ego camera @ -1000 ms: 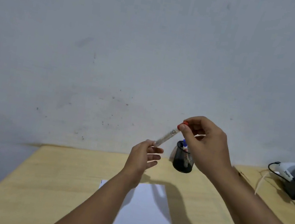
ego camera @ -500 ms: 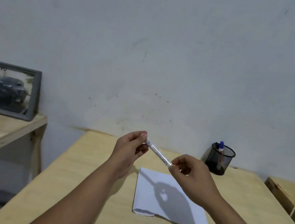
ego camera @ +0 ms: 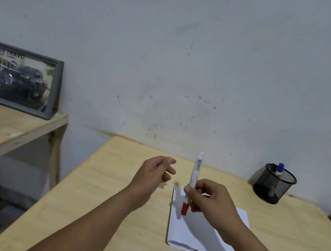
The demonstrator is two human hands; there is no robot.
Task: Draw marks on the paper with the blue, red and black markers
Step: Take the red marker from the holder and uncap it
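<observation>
Right hand (ego camera: 211, 201) is pinching the still-capped red marker (ego camera: 192, 184) upright above the paper (ego camera: 197, 231); left hand (ego camera: 155, 174) is hanging loosely curled, holding nothing. Uncapping appears to be next.

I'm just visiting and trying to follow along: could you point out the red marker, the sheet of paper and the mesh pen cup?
red marker (ego camera: 193, 180): head view, on its white barrel above the right hand.
sheet of paper (ego camera: 188, 232): head view, on its bare white middle.
mesh pen cup (ego camera: 276, 189): head view, on its black mesh wall.
</observation>
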